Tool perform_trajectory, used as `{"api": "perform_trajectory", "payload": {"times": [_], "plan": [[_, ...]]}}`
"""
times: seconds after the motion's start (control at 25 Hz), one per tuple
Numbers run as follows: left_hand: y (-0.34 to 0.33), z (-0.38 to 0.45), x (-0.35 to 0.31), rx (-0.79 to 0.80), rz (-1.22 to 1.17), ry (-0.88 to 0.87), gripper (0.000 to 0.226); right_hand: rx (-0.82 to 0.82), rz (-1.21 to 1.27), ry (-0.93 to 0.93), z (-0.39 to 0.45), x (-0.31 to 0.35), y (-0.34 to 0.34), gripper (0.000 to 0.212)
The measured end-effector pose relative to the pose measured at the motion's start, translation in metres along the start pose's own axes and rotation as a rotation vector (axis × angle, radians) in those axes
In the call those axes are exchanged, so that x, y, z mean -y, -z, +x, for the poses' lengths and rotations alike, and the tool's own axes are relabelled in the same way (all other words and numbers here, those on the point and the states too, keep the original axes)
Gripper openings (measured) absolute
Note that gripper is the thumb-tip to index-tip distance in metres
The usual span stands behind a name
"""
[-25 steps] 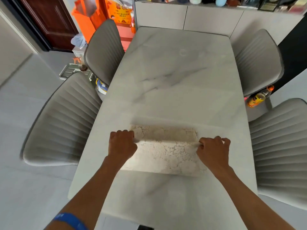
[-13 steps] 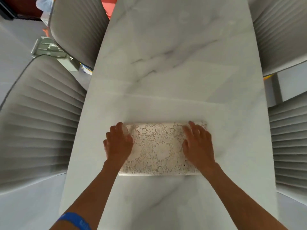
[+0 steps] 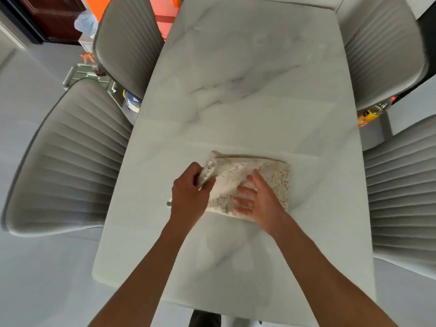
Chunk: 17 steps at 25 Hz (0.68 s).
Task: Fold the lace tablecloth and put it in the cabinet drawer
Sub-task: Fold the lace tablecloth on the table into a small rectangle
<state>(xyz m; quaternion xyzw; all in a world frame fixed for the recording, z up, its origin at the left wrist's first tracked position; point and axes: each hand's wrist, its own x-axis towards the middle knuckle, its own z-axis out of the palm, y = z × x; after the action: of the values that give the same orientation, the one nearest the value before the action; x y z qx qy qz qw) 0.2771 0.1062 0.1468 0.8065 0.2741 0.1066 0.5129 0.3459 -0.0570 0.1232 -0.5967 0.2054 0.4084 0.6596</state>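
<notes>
Tablecloth (image 3: 250, 178), folded into a small lace rectangle, lies on the marble table (image 3: 236, 95) near its close end. At far left, 2 grey ribbed chairs stand along the table's left side: chair 1 (image 3: 70, 156) nearer, chair 2 (image 3: 128, 41) farther, with a blue-and-white packet (image 3: 132, 103) showing in the gap between them. Behind chair 2 are a dark door (image 3: 52, 17) and an orange bag (image 3: 162, 17).

The left hand (image 3: 188, 197) is clenched on the cloth's left end, fingers curled round the bunched edge, which is lifted off the table and turned toward the middle. Just right of it, the right hand (image 3: 257, 201) lies flat on the cloth with fingers spread and loose, palm down, gripping nothing, pressing the lace against the tabletop. The cloth's right edge, with its leaf pattern, shows bare past the right hand.

On the right side stand 2 more grey chairs: chair 3 (image 3: 382, 50) farther, chair 4 (image 3: 403, 192) nearer. A yellow bottle (image 3: 370, 113) lies between them. The table surface beyond the cloth is bare marble.
</notes>
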Motion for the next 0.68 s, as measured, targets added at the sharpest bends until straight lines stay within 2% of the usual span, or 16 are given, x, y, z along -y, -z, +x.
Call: {"api": "perform_trajectory", "payload": {"times": [0.04, 0.12, 0.16, 0.24, 0.28, 0.32, 0.36, 0.4, 0.48, 0.52, 0.68], "plan": [[-0.001, -0.014, -0.023, -0.003, 0.054, -0.182, 0.032, 0.096, 0.238, 0.01, -0.009, 0.017, 0.003, 0.062], [-0.003, -0.041, -0.059, -0.031, 0.16, -0.546, 0.04, 0.204, 0.45, 0.151, -0.03, 0.045, 0.017, 0.073], [-0.005, -0.053, -0.067, -0.037, 0.195, -0.698, 0.042, 0.239, 0.457, 0.215, -0.039, 0.055, 0.025, 0.073], [-0.014, -0.079, -0.067, 0.014, 0.311, -0.888, 0.039, 0.289, 0.406, 0.248, -0.052, 0.057, 0.046, 0.065], [-0.02, -0.093, -0.06, 0.05, 0.395, -0.935, 0.036, 0.248, 0.366, 0.231, -0.054, 0.048, 0.059, 0.057], [-0.028, -0.106, -0.048, 0.104, 0.486, -0.954, 0.033, 0.134, 0.286, 0.209, -0.053, 0.034, 0.071, 0.049], [-0.039, -0.12, -0.031, 0.203, 0.581, -0.935, 0.031, -0.022, 0.15, 0.176, -0.049, 0.015, 0.084, 0.046], [-0.049, -0.132, -0.013, 0.377, 0.672, -0.861, 0.03, -0.153, -0.015, 0.118, -0.046, -0.008, 0.096, 0.045], [-0.063, -0.152, 0.022, 0.721, 0.832, -0.582, 0.031, -0.276, -0.312, -0.019, -0.04, -0.054, 0.114, 0.044], [-0.066, -0.158, 0.038, 0.769, 0.872, -0.438, 0.033, -0.305, -0.435, -0.039, -0.038, -0.075, 0.12, 0.039], [-0.06, -0.144, 0.082, 0.418, 0.856, -0.148, 0.049, -0.473, -0.652, 0.076, -0.032, -0.114, 0.118, 0.016]]}}
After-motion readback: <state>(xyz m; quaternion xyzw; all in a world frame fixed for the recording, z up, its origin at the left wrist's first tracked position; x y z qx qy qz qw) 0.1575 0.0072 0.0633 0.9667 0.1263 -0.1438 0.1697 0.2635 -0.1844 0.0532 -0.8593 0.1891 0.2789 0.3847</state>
